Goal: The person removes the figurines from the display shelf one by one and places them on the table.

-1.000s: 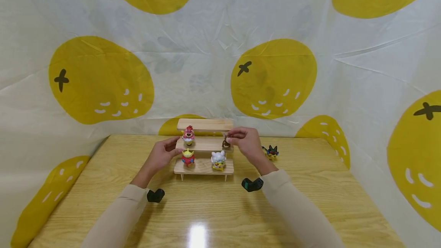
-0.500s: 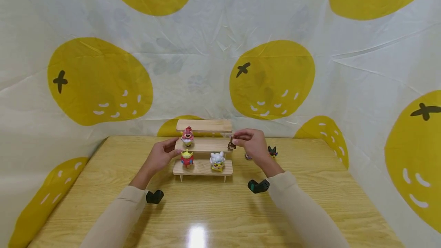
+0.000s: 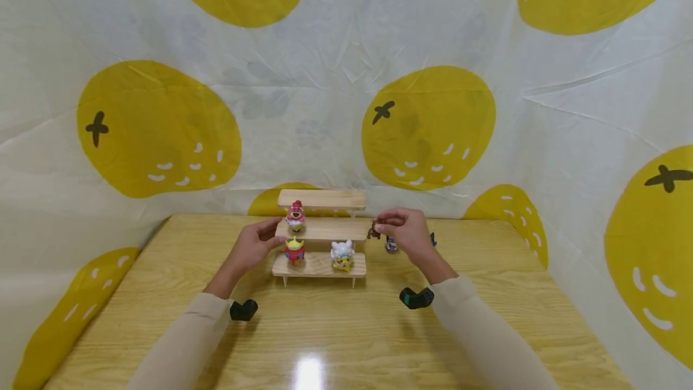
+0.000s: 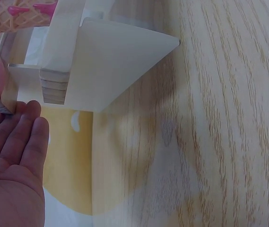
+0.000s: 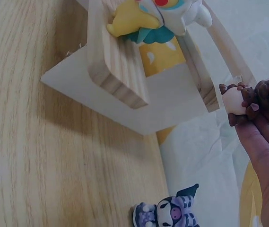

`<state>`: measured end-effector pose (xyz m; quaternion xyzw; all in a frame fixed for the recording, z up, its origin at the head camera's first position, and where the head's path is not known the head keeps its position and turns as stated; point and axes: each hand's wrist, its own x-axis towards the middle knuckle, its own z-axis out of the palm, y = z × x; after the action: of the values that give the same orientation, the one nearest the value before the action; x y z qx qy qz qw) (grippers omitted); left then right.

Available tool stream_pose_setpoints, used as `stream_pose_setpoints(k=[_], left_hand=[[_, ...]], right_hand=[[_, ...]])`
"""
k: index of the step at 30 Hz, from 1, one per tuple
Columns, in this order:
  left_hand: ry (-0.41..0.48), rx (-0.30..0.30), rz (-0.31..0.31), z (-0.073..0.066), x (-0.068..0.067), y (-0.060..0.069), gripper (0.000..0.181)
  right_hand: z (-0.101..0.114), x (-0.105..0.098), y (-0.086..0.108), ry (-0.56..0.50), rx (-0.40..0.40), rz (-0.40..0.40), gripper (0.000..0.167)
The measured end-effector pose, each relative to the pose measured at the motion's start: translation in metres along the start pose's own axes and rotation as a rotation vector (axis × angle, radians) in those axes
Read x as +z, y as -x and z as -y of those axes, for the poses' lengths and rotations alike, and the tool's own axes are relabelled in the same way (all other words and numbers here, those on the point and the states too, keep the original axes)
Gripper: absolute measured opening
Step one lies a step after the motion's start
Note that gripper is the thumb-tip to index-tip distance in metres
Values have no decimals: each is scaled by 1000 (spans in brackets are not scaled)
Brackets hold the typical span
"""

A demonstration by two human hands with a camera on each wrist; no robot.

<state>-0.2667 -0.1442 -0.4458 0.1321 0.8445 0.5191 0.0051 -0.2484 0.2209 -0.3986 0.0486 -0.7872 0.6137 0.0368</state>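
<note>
A three-tier wooden shelf (image 3: 322, 230) stands at the table's back. My left hand (image 3: 252, 250) is at its left end; in the left wrist view that hand (image 4: 16, 161) pinches a board edge between thumb and fingers. Just off the middle tier's right end, my right hand (image 3: 410, 238) holds a small brown figure (image 3: 373, 232). The right wrist view shows the figure (image 5: 240, 101) gripped by its dark end, its pale part facing the shelf (image 5: 117, 75). On the middle tier's left is a pink bear figure (image 3: 296, 215); the bottom tier bears a red figure (image 3: 295, 253) and a white-hooded one (image 3: 342, 256).
A purple figure (image 3: 391, 245) stands on the wooden table (image 3: 335, 324) right of the shelf, below my right hand. Another dark figure (image 3: 433, 239) is mostly hidden behind that hand. A patterned sheet (image 3: 303, 131) hangs behind the table.
My right hand has moved right, carrying the brown figure off the middle tier and past its right end. The purple figure has come into sight. My left hand has stayed at the shelf.
</note>
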Motion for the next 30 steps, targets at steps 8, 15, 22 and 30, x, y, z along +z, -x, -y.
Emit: stream_pose_setpoints(k=[8,15,22,30], left_hand=[[-3,-3,3,5,2,-1,61],[7,-12,5,3,1,-2,61],[-21,-10,0,-1,0,1,62],[-22,-6,-4,-1,1,1,62]], right_hand=[[-5,-10,5,23,1,-10,23],[-8,-20,6,35,-3,-21,27],[-14,-28,8,50,10,-21,27],[-18,-37,13,72,-10,-30,23]])
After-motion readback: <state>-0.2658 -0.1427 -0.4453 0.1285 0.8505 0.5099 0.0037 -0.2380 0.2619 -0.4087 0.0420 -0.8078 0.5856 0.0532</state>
